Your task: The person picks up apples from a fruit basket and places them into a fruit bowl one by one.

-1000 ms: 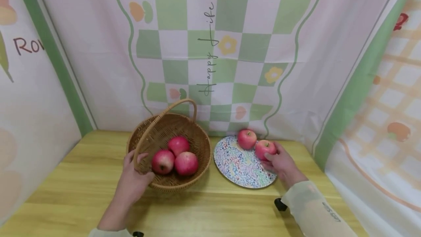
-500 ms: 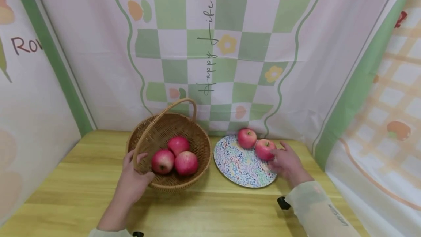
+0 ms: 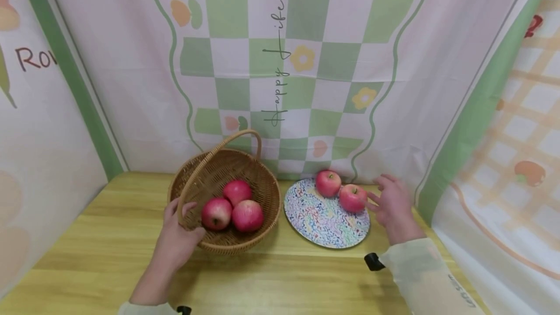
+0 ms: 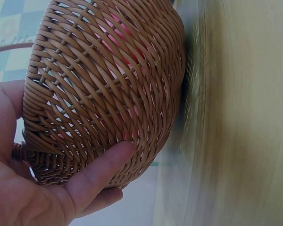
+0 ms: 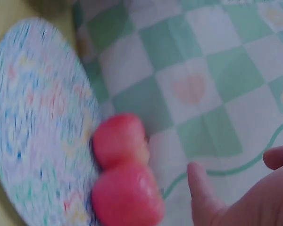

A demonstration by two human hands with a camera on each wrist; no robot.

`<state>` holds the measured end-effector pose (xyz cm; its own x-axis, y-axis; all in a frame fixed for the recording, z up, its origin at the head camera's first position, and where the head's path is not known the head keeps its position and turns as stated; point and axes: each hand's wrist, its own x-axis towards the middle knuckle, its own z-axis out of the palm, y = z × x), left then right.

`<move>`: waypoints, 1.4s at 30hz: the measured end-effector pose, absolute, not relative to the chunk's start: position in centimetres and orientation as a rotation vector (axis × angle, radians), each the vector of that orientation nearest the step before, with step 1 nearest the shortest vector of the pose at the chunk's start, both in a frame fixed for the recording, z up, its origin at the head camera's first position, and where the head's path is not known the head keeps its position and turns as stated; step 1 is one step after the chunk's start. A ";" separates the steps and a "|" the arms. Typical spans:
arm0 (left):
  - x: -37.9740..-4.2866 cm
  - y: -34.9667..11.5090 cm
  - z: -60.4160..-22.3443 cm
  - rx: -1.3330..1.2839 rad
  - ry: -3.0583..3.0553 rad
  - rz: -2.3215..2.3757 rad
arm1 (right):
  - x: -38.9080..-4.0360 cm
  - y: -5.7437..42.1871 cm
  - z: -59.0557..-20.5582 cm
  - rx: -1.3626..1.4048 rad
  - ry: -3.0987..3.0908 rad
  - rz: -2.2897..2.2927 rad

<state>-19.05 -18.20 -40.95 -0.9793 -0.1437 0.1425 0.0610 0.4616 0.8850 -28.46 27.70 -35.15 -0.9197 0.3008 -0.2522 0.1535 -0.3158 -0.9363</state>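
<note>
A wicker basket (image 3: 271, 218) with an arched handle stands at the left, tilted toward me, with three red apples (image 3: 247, 216) inside. My left hand (image 3: 177, 239) grips its left rim by the foot of the handle. In the left wrist view the thumb (image 4: 101, 172) lies along the woven outer wall. On the right, a round speckled plate (image 3: 321, 222) bears two apples at its far right edge, a rear apple (image 3: 328, 183) and a front apple (image 3: 352, 198). My right hand (image 3: 393, 205) is just right of the front apple, fingers spread, holding nothing.
Basket and plate stand on a wooden table (image 3: 262, 281), with a narrow gap between them. Behind them hangs a green-and-white checked cloth (image 3: 306, 96). More printed cloth (image 3: 503, 159) closes the right side.
My right hand has let go of the front apple and drawn back to the right, its fingers opening. That apple stays on the plate. The left hand and basket have not moved.
</note>
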 end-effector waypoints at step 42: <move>-18.8 -17.5 -40.6 -0.109 -2.498 -1.353 | -25.6 7.9 -36.2 0.060 -2.170 2.921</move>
